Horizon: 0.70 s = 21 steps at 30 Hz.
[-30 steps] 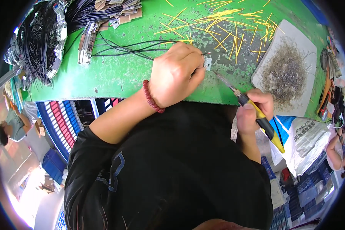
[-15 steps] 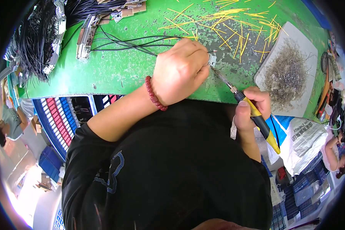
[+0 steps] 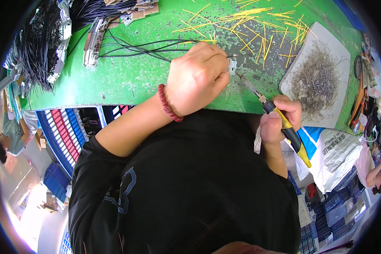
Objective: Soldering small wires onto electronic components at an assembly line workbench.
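Observation:
My left hand [image 3: 197, 76], with a dark red bead bracelet on its wrist, is closed over the green table. Thin black cables [image 3: 144, 50] run from the left into its grip, and a stripped wire end [image 3: 233, 56] pokes out past the knuckles. A small silvery metal piece [image 3: 232, 67] shows at the fingertips; the fingers hide how it is held. A yellow and black soldering iron [image 3: 293, 137] is gripped in my right hand [image 3: 280, 118]. Its tip points up-left and stops just short of the metal piece, a small gap to the right.
Yellow thin tubes or wires [image 3: 245, 17] lie scattered at the back of the green table [image 3: 127, 80]. On the right sits a pale board [image 3: 290, 80] with a heap of dark clippings. Black cable bundles with metal parts [image 3: 42, 46] fill the left. Other people sit at both sides.
The soldering iron's tip has drawn back a little to the right, away from the metal piece. My left hand has shifted slightly left, its grip unchanged.

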Available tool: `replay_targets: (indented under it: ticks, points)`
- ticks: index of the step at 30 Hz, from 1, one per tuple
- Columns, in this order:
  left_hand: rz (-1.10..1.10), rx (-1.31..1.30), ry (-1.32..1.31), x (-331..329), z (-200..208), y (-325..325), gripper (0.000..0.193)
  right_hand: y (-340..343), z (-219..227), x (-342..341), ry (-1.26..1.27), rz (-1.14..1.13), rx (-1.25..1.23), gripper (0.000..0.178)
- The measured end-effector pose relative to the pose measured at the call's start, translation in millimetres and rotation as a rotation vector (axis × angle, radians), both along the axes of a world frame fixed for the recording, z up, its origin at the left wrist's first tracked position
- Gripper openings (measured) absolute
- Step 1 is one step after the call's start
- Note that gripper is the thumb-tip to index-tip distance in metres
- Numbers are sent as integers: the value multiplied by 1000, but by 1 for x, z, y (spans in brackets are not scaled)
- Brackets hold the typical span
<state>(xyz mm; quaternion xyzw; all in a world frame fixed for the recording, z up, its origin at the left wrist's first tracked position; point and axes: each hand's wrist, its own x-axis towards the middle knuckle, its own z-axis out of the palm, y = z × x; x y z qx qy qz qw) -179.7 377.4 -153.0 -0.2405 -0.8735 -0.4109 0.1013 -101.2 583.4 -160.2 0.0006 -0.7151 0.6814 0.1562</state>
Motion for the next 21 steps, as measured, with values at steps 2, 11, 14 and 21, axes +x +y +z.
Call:
replay_targets:
  ticks: [2, 11, 14, 21]
  points:
    - [-4, -3, -23, 1, 1, -1, 11, 0, 0, 0, -15, -3, -16, 25]
    - [-111, -18, -95, -3, 8, -7, 14, 5, -5, 0, 11, 30, -89, 31]
    - [-122, -66, -111, -7, 11, -6, 11, 5, -6, 0, 26, 26, -80, 31]
    - [-197, -180, -228, -16, 23, -4, 7, 5, -4, 0, -3, 32, -78, 31]
